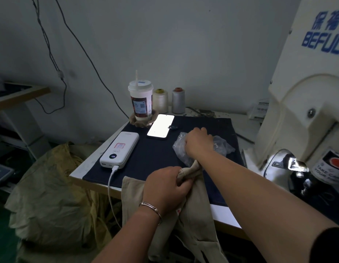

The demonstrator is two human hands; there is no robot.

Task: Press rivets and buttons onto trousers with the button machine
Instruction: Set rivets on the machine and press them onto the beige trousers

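Beige trousers [195, 211] hang over the table's front edge onto my lap. My left hand [167, 186] grips a bunched fold of them at the near edge of the dark mat [157, 154]. My right hand [198, 142] reaches into a clear plastic bag [221, 144] lying on the mat, fingers curled down inside it; what they hold is hidden. The white button machine [305, 114] stands at the right, its lit pressing head [295, 164] low beside the mat.
On the mat lie a white power bank [120, 149] with a cable and a lit phone [161, 126]. Behind stand a lidded drink cup [141, 100] and two thread cones [169, 100]. A large yellowish sack [51, 186] sits left of the table.
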